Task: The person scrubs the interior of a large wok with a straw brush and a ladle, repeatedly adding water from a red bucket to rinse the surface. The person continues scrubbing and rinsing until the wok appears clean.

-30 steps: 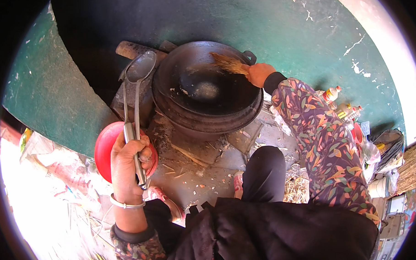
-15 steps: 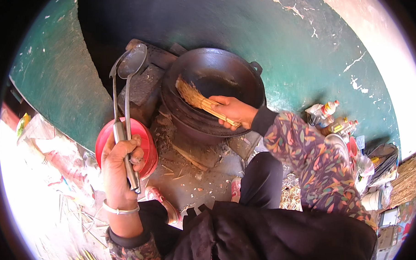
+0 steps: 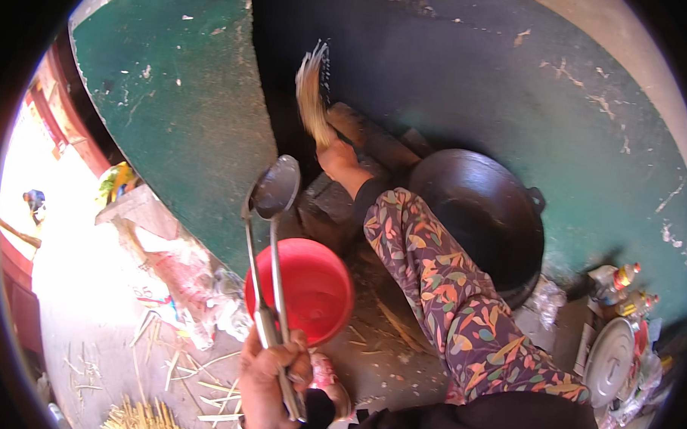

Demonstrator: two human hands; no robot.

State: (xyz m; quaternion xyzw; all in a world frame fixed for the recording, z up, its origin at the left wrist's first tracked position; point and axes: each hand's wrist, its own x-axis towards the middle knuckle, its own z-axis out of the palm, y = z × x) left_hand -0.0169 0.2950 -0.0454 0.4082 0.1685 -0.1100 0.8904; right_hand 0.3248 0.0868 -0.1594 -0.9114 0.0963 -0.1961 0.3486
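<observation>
My right hand is closed round the lower end of a straw brush, raised bristles up against the dark wall opening. The bristles are blurred, and small drops show beside them. My right sleeve crosses in front of the large black wok, whose inside is dark and wet-looking. In my left hand are the handles of two metal utensils: a ladle with a round bowl, and a second long-handled utensil seen edge-on, its kind unclear. They stand upright over a red plastic basin.
Behind the wok curves a green and black wall. Bottles and a round metal lid sit at the right. Plastic bags, loose straw and a straw bundle lie at the left.
My right hand has lifted the straw brush out of the wok and carried it left and up. The view has turned left, so the wok and basin sit further right. My left hand keeps the utensils.
</observation>
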